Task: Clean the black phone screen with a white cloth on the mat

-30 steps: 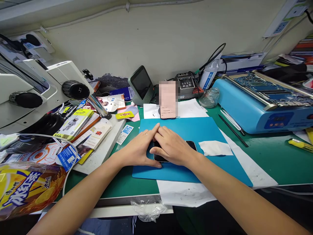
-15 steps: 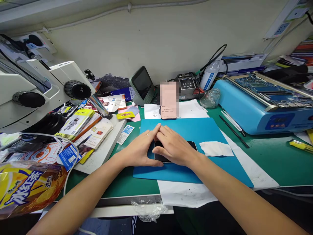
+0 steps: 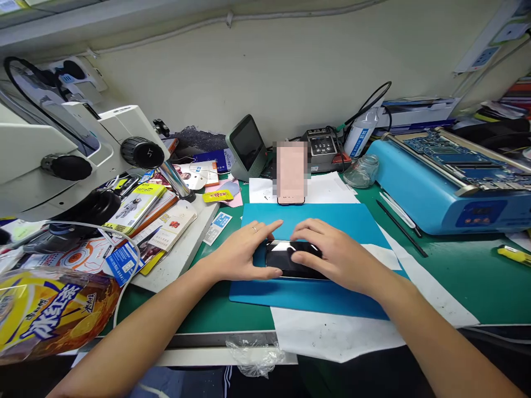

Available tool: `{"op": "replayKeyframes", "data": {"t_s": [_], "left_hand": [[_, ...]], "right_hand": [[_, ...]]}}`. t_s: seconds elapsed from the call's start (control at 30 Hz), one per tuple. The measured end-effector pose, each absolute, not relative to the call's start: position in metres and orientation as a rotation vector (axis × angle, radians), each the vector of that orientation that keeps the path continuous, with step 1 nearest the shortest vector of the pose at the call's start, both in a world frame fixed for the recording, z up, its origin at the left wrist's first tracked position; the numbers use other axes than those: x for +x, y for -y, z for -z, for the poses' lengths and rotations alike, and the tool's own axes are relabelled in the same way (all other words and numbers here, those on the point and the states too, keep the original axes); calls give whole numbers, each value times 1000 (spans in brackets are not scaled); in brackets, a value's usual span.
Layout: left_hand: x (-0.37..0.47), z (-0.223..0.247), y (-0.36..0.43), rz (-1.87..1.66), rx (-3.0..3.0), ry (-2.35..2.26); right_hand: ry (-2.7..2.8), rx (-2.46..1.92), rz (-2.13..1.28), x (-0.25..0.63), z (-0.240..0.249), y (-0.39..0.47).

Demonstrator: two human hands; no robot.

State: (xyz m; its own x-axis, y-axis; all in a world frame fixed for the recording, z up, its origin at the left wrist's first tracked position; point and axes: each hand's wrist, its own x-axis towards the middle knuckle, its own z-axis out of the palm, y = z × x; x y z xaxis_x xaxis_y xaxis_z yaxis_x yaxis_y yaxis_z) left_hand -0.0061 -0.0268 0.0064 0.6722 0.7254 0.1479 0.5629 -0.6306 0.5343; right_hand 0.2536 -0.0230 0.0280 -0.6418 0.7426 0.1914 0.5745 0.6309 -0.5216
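Note:
A black smartphone (image 3: 286, 260) lies flat, screen up, on the blue work mat (image 3: 257, 293), its glossy glass reflecting light. Around its left end is my left hand (image 3: 238, 251), which wears a ring; the thumb runs along the near edge and the fingers reach the far edge, steadying it. Over the right half is my right hand (image 3: 344, 257), fingers bent apart near the far edge and thumb above the glass; whether that thumb touches is unclear. A white wipe (image 3: 380, 256) lies partly behind my right hand. Behind the mat stands a second phone (image 3: 291, 177) with a lit pinkish screen.
At left are a microscope (image 3: 103, 130), stacked boxes (image 3: 136, 207) and a drink bottle (image 3: 53, 315). To the right sit a blue heating machine (image 3: 431, 199) bearing circuit boards, a glass jar (image 3: 362, 171), a black stick tool (image 3: 401, 228) and a yellow-handled tool (image 3: 514, 255).
My right hand has moved right, away from my left fingertips, uncovering more of the smartphone's screen. My left hand stays at the left end. The view has shifted slightly.

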Motion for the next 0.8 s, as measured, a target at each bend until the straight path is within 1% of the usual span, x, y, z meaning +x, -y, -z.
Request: {"op": "replayKeyframes", "data": {"t_s": [0.13, 0.33, 0.53, 0.67, 0.8], "left_hand": [[-4, -11, 27, -447, 2466, -1070], [-5, -12, 28, -481, 2441, -1091], [-4, -8, 29, -516, 2293, -1232], [-3, -6, 28, -533, 2291, -1292], [-3, -8, 28, -550, 2348, -1304]], "right_hand": [[2481, -1183, -632, 287, -29, 36], [2339, -1149, -563, 292, -29, 31], [2113, -1349, -320, 286, -26, 18], [2014, -1550, -220, 311, -18, 37], [2045, -1709, -75, 338, -3, 60]]}}
